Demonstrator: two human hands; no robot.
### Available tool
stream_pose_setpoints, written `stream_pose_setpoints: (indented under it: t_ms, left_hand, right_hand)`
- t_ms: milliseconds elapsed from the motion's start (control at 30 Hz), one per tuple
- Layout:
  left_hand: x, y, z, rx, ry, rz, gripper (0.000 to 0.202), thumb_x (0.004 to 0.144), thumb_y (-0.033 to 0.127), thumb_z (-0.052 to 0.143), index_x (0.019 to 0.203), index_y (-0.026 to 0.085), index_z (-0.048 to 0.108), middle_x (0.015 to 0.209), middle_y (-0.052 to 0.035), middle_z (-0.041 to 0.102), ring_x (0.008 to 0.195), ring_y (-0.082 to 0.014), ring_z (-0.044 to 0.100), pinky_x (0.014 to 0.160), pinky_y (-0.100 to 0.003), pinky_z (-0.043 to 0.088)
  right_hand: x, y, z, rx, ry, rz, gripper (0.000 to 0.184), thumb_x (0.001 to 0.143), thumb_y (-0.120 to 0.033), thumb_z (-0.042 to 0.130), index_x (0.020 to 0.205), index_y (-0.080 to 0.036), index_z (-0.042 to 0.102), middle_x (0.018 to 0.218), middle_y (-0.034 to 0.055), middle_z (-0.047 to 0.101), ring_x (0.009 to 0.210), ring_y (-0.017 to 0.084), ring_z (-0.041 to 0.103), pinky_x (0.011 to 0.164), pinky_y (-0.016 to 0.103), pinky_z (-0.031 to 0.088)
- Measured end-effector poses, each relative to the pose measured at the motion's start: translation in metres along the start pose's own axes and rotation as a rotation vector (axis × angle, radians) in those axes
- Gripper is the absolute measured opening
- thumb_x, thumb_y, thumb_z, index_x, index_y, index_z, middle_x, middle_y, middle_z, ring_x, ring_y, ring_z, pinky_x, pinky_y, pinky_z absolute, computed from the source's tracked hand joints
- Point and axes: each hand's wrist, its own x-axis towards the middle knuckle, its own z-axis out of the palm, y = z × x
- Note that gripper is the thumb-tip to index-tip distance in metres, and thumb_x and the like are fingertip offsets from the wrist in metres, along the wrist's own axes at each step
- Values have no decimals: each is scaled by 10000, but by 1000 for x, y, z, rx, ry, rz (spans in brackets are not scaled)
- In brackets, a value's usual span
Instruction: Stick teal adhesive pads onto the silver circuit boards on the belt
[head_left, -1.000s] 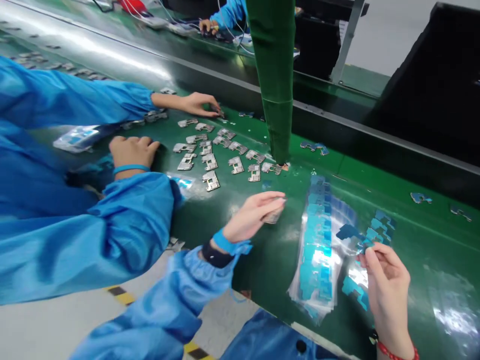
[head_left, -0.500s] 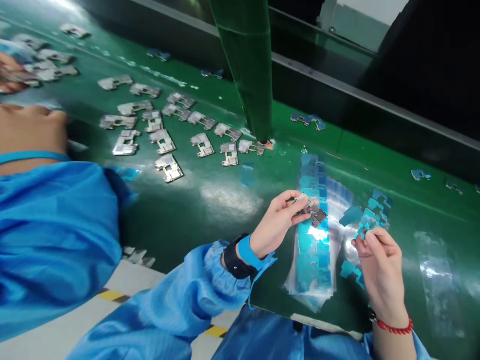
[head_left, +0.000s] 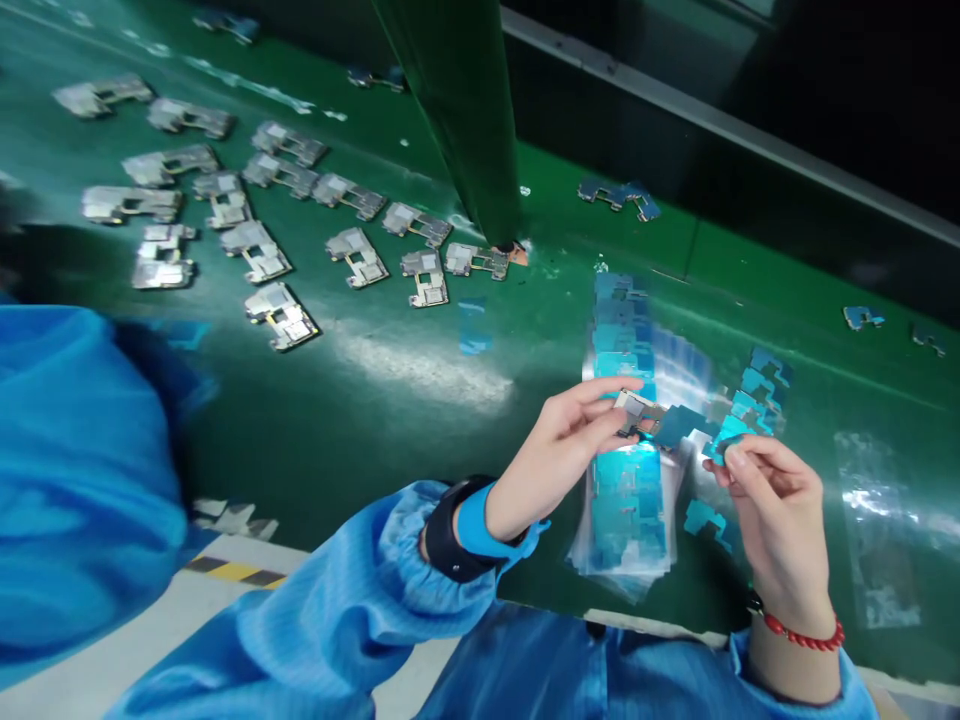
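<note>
My left hand [head_left: 574, 435] grips a small silver circuit board [head_left: 634, 410] by its near end, thumb and fingers on its edges. A dark teal piece of film [head_left: 679, 424] reaches from my right hand's fingertips to the board's far end; whether it is stuck there I cannot tell. My right hand [head_left: 772, 500] pinches the other side of this film between thumb and forefinger. Beneath the board lies a stack of clear sheets with blue film cut-outs [head_left: 626, 500]. Behind the right fingertips runs another strip of blue cut-outs [head_left: 761, 385].
Several circuit boards [head_left: 281, 315] lie spread over the green table [head_left: 390, 450] at left. A green post [head_left: 465, 120] rises at the back. Darker blue boards [head_left: 616, 195] sit along the far ledge. A clear sheet [head_left: 877, 530] lies right; a co-worker's blue sleeve [head_left: 82, 470] is at left.
The board in my left hand and the film in my right hand have come together. The view has shifted right, and the co-worker's hands have left the picture.
</note>
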Motion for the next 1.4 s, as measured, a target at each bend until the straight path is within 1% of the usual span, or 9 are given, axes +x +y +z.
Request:
stream_pose_setpoints:
  t_ms: [67, 167, 333, 533, 600, 700, 933, 1133, 1400]
  left_hand:
    - [-2, 0, 1, -32, -38, -22, 290, 882, 157, 570, 1145, 223, 675, 698, 33, 660, 808, -133, 689, 852, -288, 572]
    - [-4, -1, 1, -48, -67, -27, 287, 887, 158, 564, 1128, 243, 693, 710, 34, 643, 792, -128, 667, 835, -291, 584]
    - [-9, -2, 2, -86, -110, -36, 250, 874, 193, 599, 1103, 207, 698, 788, 17, 667, 819, -134, 652, 827, -291, 589]
    - [-13, -2, 4, -39, -137, -68, 276, 890, 183, 568, 1144, 159, 674, 874, -23, 675, 872, -160, 651, 831, -309, 604]
    - [-14, -3, 3, -58, -149, -53, 287, 881, 167, 561, 1140, 165, 687, 812, -12, 650, 826, -152, 641, 825, -315, 607]
    - [-13, -5, 1, -95, -159, -3, 303, 872, 143, 550, 1121, 196, 713, 660, 32, 539, 699, -113, 589, 824, -324, 611]
    - [-14, -4, 2, -65, -137, 0, 357, 834, 139, 549, 1150, 175, 712, 628, 25, 488, 678, -128, 590, 787, -320, 618]
    - [-14, -3, 3, -99, -133, 4, 391, 755, 85, 563, 1102, 153, 729, 559, 80, 329, 512, -60, 381, 761, -327, 638]
    - [-16, -2, 4, -131, -120, 0, 386, 741, 60, 568, 1082, 139, 731, 546, 91, 350, 507, -47, 397, 737, -295, 644]
  right_hand:
    - [1, -3, -1, 9, -13, -8, 105, 727, -310, 796, 742, -228, 733, 589, -10, 617, 545, 123, 583, 574, 264, 518]
    - [1, -7, -1, -1, -28, -22, 100, 725, -307, 800, 733, -228, 739, 579, -9, 624, 530, 122, 592, 538, 243, 513]
    - [-2, -7, -3, -39, -85, -42, 37, 760, -236, 782, 780, -236, 750, 621, -14, 651, 519, 103, 594, 504, 211, 506]
    - [-5, -6, -5, -127, -93, -66, 58, 800, -203, 758, 826, -254, 752, 622, -33, 646, 535, 79, 576, 502, 182, 471]
    - [-5, -7, -6, -164, -90, -72, 63, 808, -202, 752, 836, -259, 754, 608, -37, 639, 522, 73, 557, 478, 179, 445]
    - [-6, -8, -6, -210, -84, -90, 71, 808, -202, 753, 842, -264, 759, 606, -39, 642, 514, 71, 542, 464, 182, 427]
    - [-7, -10, -7, -262, -78, -113, 78, 801, -204, 759, 840, -271, 767, 622, -40, 656, 520, 71, 524, 463, 190, 417]
    - [-4, -17, -5, -281, -98, -114, 79, 798, -202, 759, 820, -276, 774, 628, -38, 661, 530, 70, 516, 466, 186, 417]
    - [-1, -19, -5, -272, -135, -98, 74, 809, -203, 747, 820, -271, 774, 625, -35, 650, 532, 70, 511, 467, 188, 416]
